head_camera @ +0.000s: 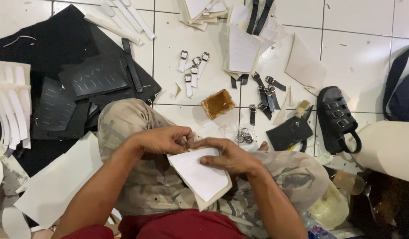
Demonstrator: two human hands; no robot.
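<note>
I sit on a tiled floor with a white cut sheet piece (200, 175) resting on my lap over camouflage trousers. My left hand (162, 139) pinches the piece's upper edge with closed fingers. My right hand (229, 156) lies on top of the piece, thumb pressed on its face, fingers curled over the top edge next to the left hand. A cream layer shows under the white one at the lower edge.
An amber block (217, 103) lies just ahead of my knees. Small white buckle straps (193, 71), black buckle straps (265, 90), metal rings (244, 135), a black sandal (337, 119), scissors (301, 128), black sheets (76, 84) and white strips (12, 104) surround me.
</note>
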